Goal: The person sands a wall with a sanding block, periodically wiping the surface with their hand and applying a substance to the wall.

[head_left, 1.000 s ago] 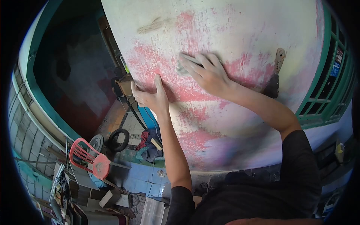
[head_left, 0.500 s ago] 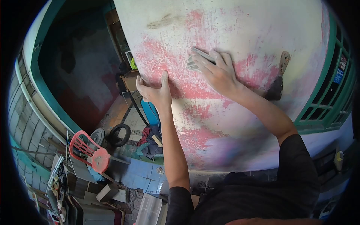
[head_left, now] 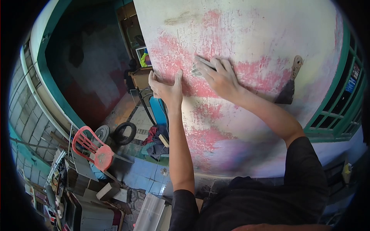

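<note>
Right hand (head_left: 220,79) lies flat on the wall panel (head_left: 262,34), fingers spread and pressing a small grey sanding pad (head_left: 196,70) against the surface; only the pad's left edge shows past the fingertips, so its full shape cannot be told. Left hand (head_left: 166,89) is open, holding nothing, palm and thumb braced at the panel's left edge just beside the pad. The pad sits on the upper band of flaking red paint (head_left: 169,57), where white and red are mottled together; more red patches lie lower down, below the forearms. A scraper (head_left: 289,86) rests against the wall well to the right, untouched. Judgement on doing this step well: keep pressure even through the flat of the fingers rather than the tips, so the pad does not dig grooves; work in short overlapping passes along the red band; keep the left hand planted for balance, since the floor with its red plastic chair (head_left: 92,148) and tyre (head_left: 124,133) lies well below. Where paint is thick or lifting, the scraper looks the better tool. Risk as I read it: the pad slipping out from under the fingers and dropping to the clutter below
</note>
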Tool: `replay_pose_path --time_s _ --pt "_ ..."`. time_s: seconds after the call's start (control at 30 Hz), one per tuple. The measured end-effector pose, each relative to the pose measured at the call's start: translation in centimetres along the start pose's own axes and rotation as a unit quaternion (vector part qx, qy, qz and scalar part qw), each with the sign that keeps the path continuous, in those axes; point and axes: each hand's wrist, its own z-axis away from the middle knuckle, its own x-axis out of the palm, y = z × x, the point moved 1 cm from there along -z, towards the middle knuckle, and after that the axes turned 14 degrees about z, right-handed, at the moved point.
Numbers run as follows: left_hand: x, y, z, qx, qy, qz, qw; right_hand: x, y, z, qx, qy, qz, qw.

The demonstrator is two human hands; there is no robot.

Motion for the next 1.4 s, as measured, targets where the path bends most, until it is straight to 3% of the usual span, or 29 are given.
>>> replay_pose_path --time_s 0.17,0.23,0.33,0.5,0.67,0.77,0.87,0.93,1.03,1.2,1.3,1.37,1.4 --pt "0.3 0.8 -0.2 -0.024 -0.005 -0.031 0.999 2.5 3.7 -10.8 -0.027 0.046 0.073 0.996" --pt "0.0 0.4 0.1 -0.022 0.003 -0.003 1.000 3.7 3.9 -13.5 0.020 0.021 0.055 0.998" --pt "-0.2 -0.2 0.1 -0.020 0.004 0.021 1.000 1.3 3.6 -8.4 0.023 0.061 0.021 0.998" --pt "-0.9 0.1 0.2 -0.006 -0.031 0.009 0.999 -0.5 2.4 -0.1 0.019 0.020 -0.009 1.000" --pt "-0.5 -0.4 0.4 0.000 -0.022 0.071 0.997 3.3 3.7 -12.5 -0.005 0.071 0.055 0.996" --pt "-0.4 -0.7 0.4 -0.007 -0.002 0.078 0.997 4.2 4.1 -15.6 -0.007 0.017 0.086 0.996" --pt "-1.2 -1.1 -0.1 0.009 0.029 0.110 0.993 2.5 3.1 -9.3 -0.052 0.054 0.061 0.995" --pt "-2.0 -0.7 -0.4 -0.060 0.003 0.209 0.976 2.4 0.6 -3.2 -0.108 -0.020 0.053 0.993" --pt "-2.3 -1.3 -0.8 -0.057 0.005 0.190 0.980 1.2 1.9 -3.8 -0.167 -0.046 0.103 0.980" --pt "-2.0 -1.5 -0.9 -0.068 0.022 0.268 0.961 1.7 10.0 -10.4 0.060 0.042 0.133 0.988" --pt "-2.1 -1.5 -1.0 -0.066 0.013 0.233 0.970 2.1 4.3 -5.8 0.071 0.029 0.035 0.996" --pt "-2.2 -1.1 -0.6 -0.075 0.009 0.239 0.968 2.9 -0.8 -0.2 -0.002 -0.064 -0.009 0.998" --pt "-2.2 -0.9 -0.6 -0.082 0.008 0.241 0.967 1.9 -0.4 0.5 0.002 -0.066 -0.002 0.998"
